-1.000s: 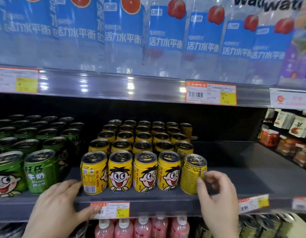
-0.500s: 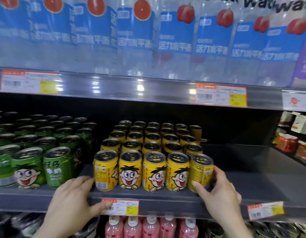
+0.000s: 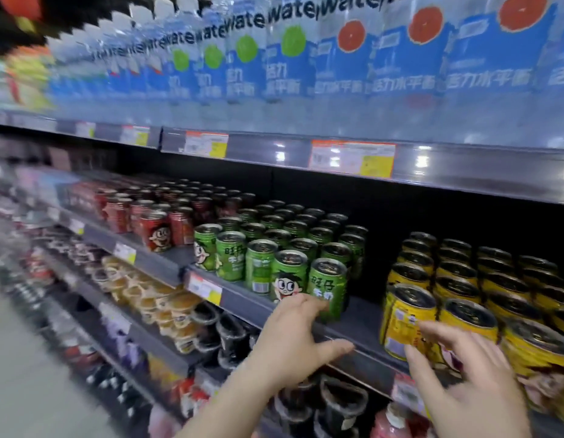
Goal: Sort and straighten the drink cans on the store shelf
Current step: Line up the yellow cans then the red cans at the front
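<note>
Green cartoon-face cans (image 3: 288, 275) stand in rows at the middle of the dark shelf (image 3: 356, 327). Yellow cans (image 3: 407, 320) fill the right side, and red cans (image 3: 154, 230) stand further left. My left hand (image 3: 293, 339) rests on the shelf's front edge with fingers spread, fingertips touching the bottom of the nearest green can (image 3: 326, 287). My right hand (image 3: 464, 384) hovers with spread fingers in front of the front yellow cans, holding nothing. The view is blurred by motion.
Blue-labelled water bottles (image 3: 347, 67) line the shelf above, with price tags (image 3: 352, 158) on its rail. Cups and bottles (image 3: 179, 314) fill the lower shelves. A gap of bare shelf separates green and yellow cans. The aisle floor (image 3: 28, 390) lies at the lower left.
The view swung left, bringing green and red cans into sight. My right hand let go of the rightmost yellow can and opened. My left hand shifted towards the green cans.
</note>
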Demonstrator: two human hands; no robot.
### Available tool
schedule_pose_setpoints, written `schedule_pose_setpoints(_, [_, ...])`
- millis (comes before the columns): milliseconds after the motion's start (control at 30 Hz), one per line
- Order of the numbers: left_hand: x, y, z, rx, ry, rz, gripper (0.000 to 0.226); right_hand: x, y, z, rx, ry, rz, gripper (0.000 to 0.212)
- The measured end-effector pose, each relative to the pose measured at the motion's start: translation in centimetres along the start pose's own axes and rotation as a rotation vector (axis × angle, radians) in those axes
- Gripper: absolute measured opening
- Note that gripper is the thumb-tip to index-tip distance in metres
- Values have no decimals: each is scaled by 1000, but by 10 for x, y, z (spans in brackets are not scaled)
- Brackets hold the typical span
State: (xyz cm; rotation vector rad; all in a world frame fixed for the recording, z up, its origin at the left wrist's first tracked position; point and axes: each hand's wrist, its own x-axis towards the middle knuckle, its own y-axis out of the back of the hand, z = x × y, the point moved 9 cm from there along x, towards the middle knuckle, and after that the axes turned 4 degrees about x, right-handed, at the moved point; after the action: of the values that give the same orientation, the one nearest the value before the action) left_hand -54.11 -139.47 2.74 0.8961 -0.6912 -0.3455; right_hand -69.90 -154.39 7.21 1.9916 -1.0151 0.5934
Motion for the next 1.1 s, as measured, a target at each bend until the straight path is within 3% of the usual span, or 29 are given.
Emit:
schedule_pose_setpoints(167, [-14,66,-101,-65,147,50,65,3,-113,-82,132,119,-132,17])
schedule_pose_setpoints(300, [-20,115,-204,-53,229,75,58,2,-222,-156,171,180,-259,28])
schedule_pose_setpoints(533, [11,189,-342,12,224,49,60,22,-388,-248,175,78,-369,27])
schedule_pose_setpoints(667, [36,201,-386,-35,183,37,56,37,-430,-251,120,-62,-362,28])
schedule_pose_setpoints(900, [72,194,-430,-32,185,163,31,58,-465,-232,84,-194,-334,35])
schedule_pose_setpoints(1100, [93,188,-425,50,48,206,36,69,-484,-215,66,-309,-313,42])
